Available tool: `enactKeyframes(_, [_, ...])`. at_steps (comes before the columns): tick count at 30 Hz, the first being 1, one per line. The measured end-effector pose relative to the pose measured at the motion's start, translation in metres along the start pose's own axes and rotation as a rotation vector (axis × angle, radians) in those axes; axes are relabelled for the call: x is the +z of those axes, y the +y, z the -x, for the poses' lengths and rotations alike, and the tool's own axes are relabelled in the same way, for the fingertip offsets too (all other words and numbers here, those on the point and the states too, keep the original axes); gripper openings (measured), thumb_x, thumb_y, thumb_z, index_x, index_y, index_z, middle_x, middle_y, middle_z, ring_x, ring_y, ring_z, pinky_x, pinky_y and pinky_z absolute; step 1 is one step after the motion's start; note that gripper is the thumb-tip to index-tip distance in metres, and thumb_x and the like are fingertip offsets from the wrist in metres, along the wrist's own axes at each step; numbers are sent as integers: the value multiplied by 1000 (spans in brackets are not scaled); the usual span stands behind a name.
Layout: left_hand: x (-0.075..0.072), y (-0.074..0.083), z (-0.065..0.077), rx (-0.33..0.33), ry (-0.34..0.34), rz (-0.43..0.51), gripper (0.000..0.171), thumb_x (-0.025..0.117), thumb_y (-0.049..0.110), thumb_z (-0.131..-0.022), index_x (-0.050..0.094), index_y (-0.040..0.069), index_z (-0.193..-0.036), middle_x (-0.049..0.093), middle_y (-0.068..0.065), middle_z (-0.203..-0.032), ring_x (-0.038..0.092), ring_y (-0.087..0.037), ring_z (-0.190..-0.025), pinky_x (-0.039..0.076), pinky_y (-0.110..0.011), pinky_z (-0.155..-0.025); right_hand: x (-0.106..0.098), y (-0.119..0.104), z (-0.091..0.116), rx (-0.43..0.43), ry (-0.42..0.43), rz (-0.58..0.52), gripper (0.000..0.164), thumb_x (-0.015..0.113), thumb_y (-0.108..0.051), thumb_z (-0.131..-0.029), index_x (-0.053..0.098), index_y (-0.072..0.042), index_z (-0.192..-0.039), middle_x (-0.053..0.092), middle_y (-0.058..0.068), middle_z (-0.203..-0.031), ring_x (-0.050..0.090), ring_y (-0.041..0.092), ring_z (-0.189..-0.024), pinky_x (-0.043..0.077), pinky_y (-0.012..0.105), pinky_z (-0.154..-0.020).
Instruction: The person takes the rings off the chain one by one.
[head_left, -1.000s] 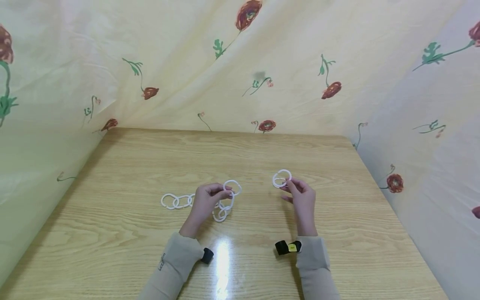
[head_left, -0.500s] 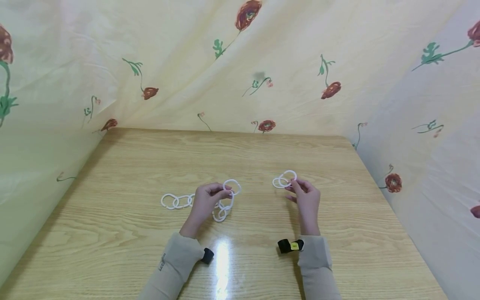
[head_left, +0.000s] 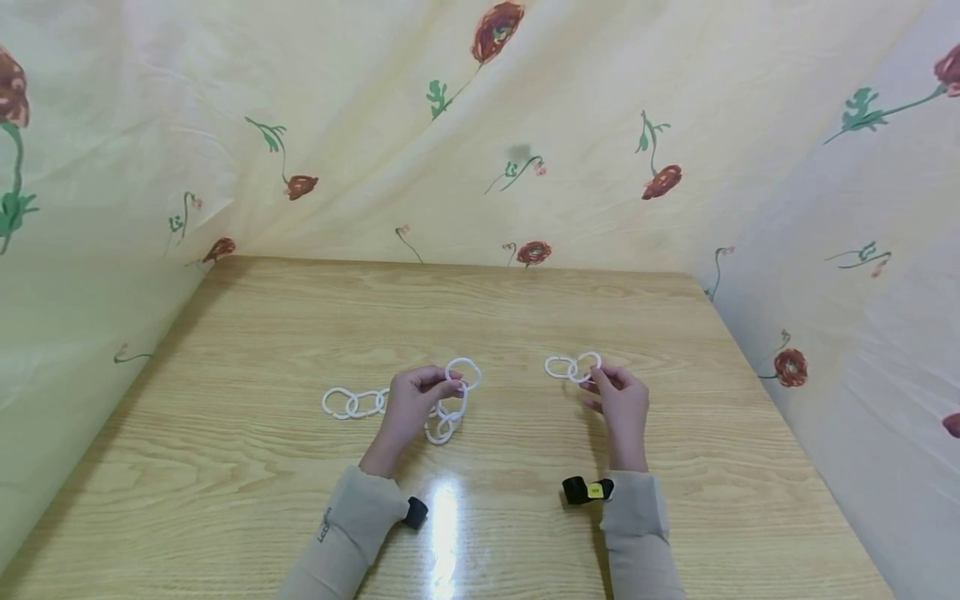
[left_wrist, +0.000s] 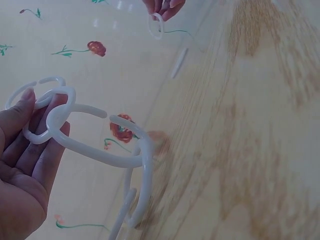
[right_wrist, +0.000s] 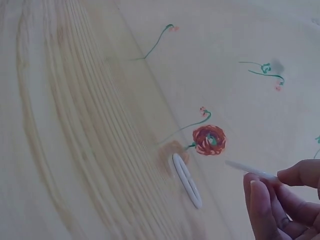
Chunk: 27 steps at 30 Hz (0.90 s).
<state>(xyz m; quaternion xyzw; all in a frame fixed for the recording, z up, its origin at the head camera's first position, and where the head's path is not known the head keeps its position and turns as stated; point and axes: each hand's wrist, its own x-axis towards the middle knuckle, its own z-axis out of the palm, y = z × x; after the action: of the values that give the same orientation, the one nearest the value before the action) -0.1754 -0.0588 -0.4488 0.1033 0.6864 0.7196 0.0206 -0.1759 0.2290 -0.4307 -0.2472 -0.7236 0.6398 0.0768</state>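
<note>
My left hand (head_left: 408, 404) pinches a link of a chain of white plastic rings, each with a small gap. The chain's end ring (head_left: 463, 360) rises above the fingertips. Other links of the chain (head_left: 367, 392) rest on the table to the left, partly hidden by the hand. In the left wrist view, linked rings (left_wrist: 92, 150) trail from the fingers. My right hand (head_left: 624, 404) pinches a single white ring (head_left: 590, 353) between thumb and fingers, seen edge-on in the right wrist view. Another loose ring (right_wrist: 187, 181) lies flat on the table, apart from the held one.
The light wood table (head_left: 262, 325) has a glare spot (head_left: 444, 533) near its front. Cream cloth (head_left: 360, 150) with red flowers stands behind the table and along both sides. Each wrist wears a small black camera, such as the right wrist camera (head_left: 576, 490).
My right hand has moved to the right with its ring, which overlaps the loose ring less in the head view. The loose ring stays put. My left hand and the chain barely shift.
</note>
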Motion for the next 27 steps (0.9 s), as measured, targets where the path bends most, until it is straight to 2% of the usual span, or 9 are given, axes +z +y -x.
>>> enactKeyframes(5, [1, 0, 0, -5, 19, -7, 14, 68, 1, -87, 67, -13, -91, 72, -23, -99, 70, -4, -74, 59, -21, -79, -4, 0, -2, 22, -14, 15, 32, 58, -14, -97, 57, 7, -121, 67, -8, -82, 64, -2, -66, 58, 16, -61])
enactKeyframes(11, [1, 1, -1, -19, 29, -2, 13, 67, -1, -87, 67, -13, -91, 72, -24, -99, 70, -4, -72, 59, -21, -79, -7, 3, -3, 54, -33, 37, 36, 58, -12, -97, 54, 8, -126, 68, -4, -88, 65, -2, -66, 58, 16, -63])
enactKeyframes(20, [1, 3, 0, -25, 16, -3, 14, 65, 0, -89, 67, -12, -95, 70, -27, -102, 69, -3, -74, 59, -23, -80, -11, 7, -5, 64, -50, 16, 37, 56, -8, -97, 51, 13, -126, 63, -11, -71, 65, -1, -63, 59, 17, -62])
enactKeyframes(27, [0, 2, 0, -27, 12, 1, 14, 65, -1, -89, 67, -13, -95, 70, -27, -102, 69, -3, -74, 60, -23, -80, -13, 8, -4, 84, -61, 2, 36, 55, -6, -97, 50, 14, -126, 63, -10, -69, 66, -1, -63, 59, 17, -63])
